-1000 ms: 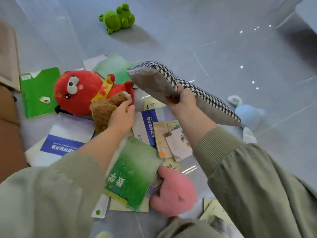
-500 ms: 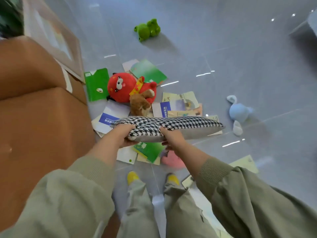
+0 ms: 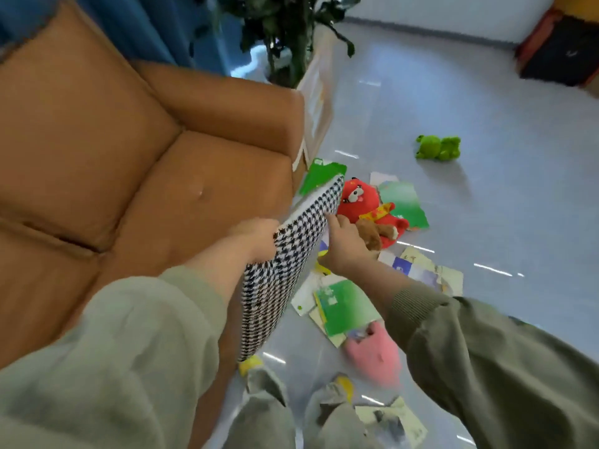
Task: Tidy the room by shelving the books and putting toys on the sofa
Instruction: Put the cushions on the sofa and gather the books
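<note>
A black-and-white houndstooth cushion (image 3: 285, 264) hangs on edge beside the front of the brown sofa (image 3: 129, 163). My left hand (image 3: 256, 238) grips its upper left edge. On the cushion's right side my right hand (image 3: 343, 247) holds it, fingers curled at the edge. Behind the cushion on the floor lie a red plush toy (image 3: 359, 199) with a brown teddy (image 3: 369, 234) against it, a green frog plush (image 3: 439, 149) farther off, and a pink plush (image 3: 376, 354) near my feet. Books and booklets (image 3: 346, 303) are scattered between the toys.
A potted plant (image 3: 291, 37) in a pale box stands past the sofa's right arm. A dark cabinet or bag (image 3: 560, 53) sits at the far right wall. More paper (image 3: 395, 419) lies by my right foot. Grey floor stretches to the right.
I have stood up and turned left toward the sofa. The cushion has swung from lying flat between my hands to standing on edge next to the sofa seat.
</note>
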A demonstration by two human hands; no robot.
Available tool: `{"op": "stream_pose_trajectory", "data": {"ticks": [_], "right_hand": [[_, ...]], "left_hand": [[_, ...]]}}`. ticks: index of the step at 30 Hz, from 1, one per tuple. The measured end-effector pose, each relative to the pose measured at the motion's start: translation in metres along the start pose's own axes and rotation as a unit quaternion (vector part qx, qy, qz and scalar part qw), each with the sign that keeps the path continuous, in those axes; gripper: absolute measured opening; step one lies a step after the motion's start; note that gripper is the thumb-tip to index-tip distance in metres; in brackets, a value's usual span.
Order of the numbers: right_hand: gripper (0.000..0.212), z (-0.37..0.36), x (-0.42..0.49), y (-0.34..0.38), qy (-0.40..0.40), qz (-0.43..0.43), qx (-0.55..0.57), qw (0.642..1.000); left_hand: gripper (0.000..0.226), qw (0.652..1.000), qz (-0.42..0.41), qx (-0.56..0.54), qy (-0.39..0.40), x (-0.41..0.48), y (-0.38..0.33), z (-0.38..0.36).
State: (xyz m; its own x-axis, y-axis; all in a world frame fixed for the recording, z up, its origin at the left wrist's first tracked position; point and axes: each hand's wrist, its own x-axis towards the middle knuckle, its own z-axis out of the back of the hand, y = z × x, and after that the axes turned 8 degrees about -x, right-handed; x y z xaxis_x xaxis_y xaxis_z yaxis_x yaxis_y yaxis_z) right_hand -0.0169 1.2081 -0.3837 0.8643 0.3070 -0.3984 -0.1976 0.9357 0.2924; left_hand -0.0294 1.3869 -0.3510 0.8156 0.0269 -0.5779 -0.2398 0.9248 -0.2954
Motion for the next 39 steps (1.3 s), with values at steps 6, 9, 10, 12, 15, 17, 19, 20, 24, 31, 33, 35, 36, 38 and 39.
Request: {"op": "stream_pose_trajectory", "data": {"ticks": [6, 9, 10, 12, 15, 17, 19, 20, 24, 31, 33, 35, 36, 38, 39], "right_hand": [[0.112, 0.01, 0.014, 0.14, 0.018, 0.203, -0.194, 0.96], [0.074, 0.01, 0.02, 0.212, 0.048, 0.225, -0.199, 0.953], [0.051, 0.008, 0.021, 0.233, 0.045, 0.229, -0.183, 0.955], [0.021, -0.001, 0.015, 0.276, 0.046, 0.226, -0.149, 0.962], [0.02, -0.009, 0.009, 0.331, 0.05, 0.201, -0.038, 0.978], [0.024, -0.009, 0.009, 0.363, 0.047, 0.186, 0.028, 0.981], [0.027, -0.01, 0.02, 0.396, 0.039, 0.18, 0.079, 0.98], [0.028, -0.007, 0.026, 0.404, 0.039, 0.166, 0.107, 0.98], [0.051, 0.011, 0.047, 0.429, 0.103, 0.092, 0.201, 0.97], [0.057, 0.008, 0.109, 0.446, 0.145, 0.122, 0.203, 0.961], [0.068, 0.01, 0.133, 0.455, 0.104, 0.165, 0.195, 0.961], [0.081, 0.02, 0.154, 0.468, -0.009, 0.242, 0.165, 0.956], [0.084, 0.026, 0.161, 0.474, -0.059, 0.305, 0.115, 0.944], [0.089, 0.032, 0.175, 0.487, -0.092, 0.455, -0.023, 0.886], [0.093, 0.035, 0.183, 0.494, -0.064, 0.511, -0.097, 0.852]], "left_hand": [[0.027, 0.999, 0.009, -0.02, -0.046, -0.074, 0.107, 0.065], [0.028, 0.996, 0.002, -0.058, -0.072, -0.109, 0.154, 0.093], [0.028, 0.994, 0.004, -0.074, -0.08, -0.121, 0.17, 0.098], [0.028, 0.987, 0.01, -0.116, -0.108, -0.144, 0.203, 0.104], [0.029, 0.936, 0.039, -0.303, -0.175, -0.173, 0.255, 0.111], [0.038, 0.864, 0.039, -0.439, -0.243, -0.196, 0.283, 0.121], [0.059, 0.811, 0.055, -0.504, -0.293, -0.221, 0.313, 0.125], [0.068, 0.814, 0.065, -0.502, -0.286, -0.23, 0.322, 0.124], [0.089, 0.859, 0.158, -0.471, -0.122, -0.257, 0.373, 0.084], [0.027, 0.855, 0.305, -0.304, -0.289, -0.22, 0.396, 0.096], [0.027, 0.858, 0.341, -0.242, -0.298, -0.198, 0.391, 0.113], [0.021, 0.875, 0.35, -0.185, -0.279, -0.176, 0.388, 0.129], [0.021, 0.886, 0.349, -0.151, -0.267, -0.165, 0.387, 0.137], [0.019, 0.895, 0.35, -0.101, -0.259, -0.147, 0.387, 0.15], [0.019, 0.895, 0.357, -0.087, -0.254, -0.136, 0.388, 0.157]]}}
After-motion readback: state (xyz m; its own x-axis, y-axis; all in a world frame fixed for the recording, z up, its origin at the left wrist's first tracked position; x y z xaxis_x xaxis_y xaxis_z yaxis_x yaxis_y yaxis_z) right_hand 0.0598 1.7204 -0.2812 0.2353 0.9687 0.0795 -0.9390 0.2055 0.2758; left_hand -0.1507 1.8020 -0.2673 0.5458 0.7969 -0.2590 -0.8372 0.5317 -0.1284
